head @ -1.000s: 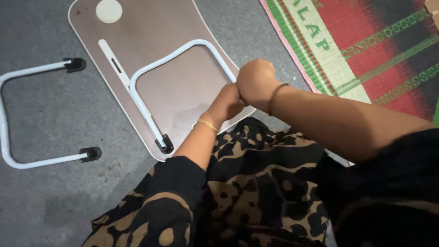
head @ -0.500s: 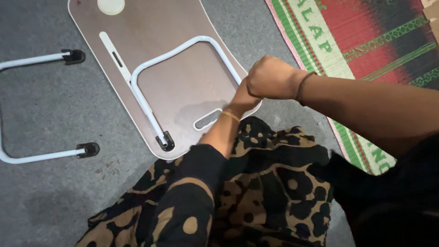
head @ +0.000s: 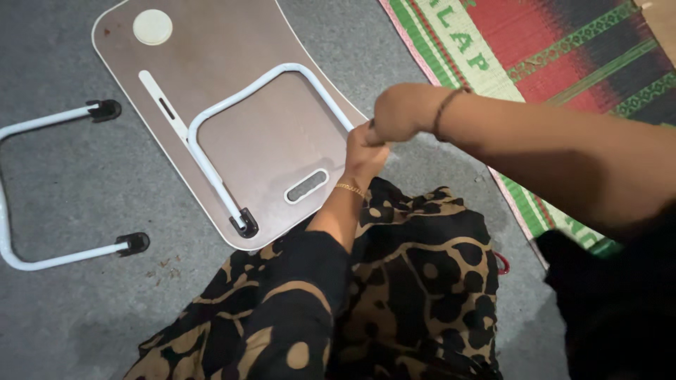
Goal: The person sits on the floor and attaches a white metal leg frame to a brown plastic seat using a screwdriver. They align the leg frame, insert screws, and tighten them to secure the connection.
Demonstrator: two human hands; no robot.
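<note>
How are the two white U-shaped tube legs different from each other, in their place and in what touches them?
The leg on the board lies on the brown board; the loose leg lies on the grey floor, apart from the board. The left hand and right hand meet at one end of the leg on the board; nothing touches the loose leg. Both are white tubes with black end pieces.

bare floor (head: 84, 176) left, loose leg (head: 21, 260) obstructing

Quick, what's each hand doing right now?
Left hand: closed on the white leg frame at the tabletop's edge.
Right hand: closed fist; contents cannot be told.
</note>
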